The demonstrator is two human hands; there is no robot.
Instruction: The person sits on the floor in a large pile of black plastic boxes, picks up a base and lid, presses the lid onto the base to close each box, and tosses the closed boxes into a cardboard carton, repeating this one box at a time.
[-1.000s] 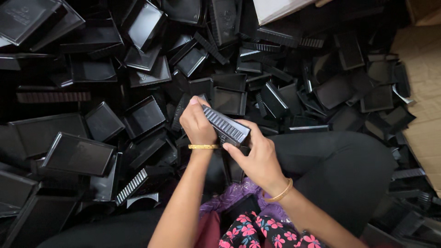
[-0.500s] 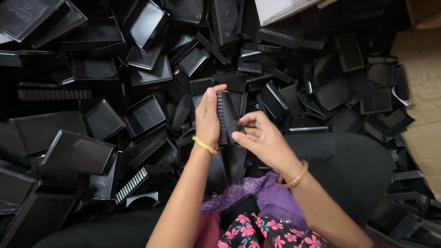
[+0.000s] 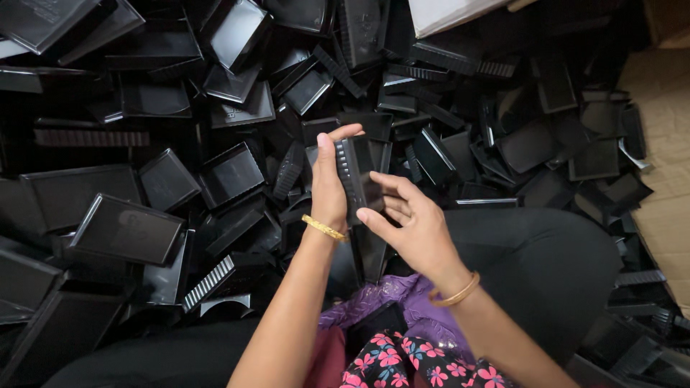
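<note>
While gripped upright in the left hand (image 3: 329,188) above the lap, black ribbed plastic part (image 3: 357,181) steadied from the side by right hand (image 3: 413,226), fingers spread and pressing its edge, seemingly for inspection. Turned from flat, ribs-up a second ago to on-edge now; heap of black trays (image 3: 129,230) unchanged.

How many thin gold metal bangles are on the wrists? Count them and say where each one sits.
2. One thin gold metal bangle circles the left hand's wrist; the other circles the right hand's wrist. Sleeves or other hidden jewellery cannot be ruled out.
</note>
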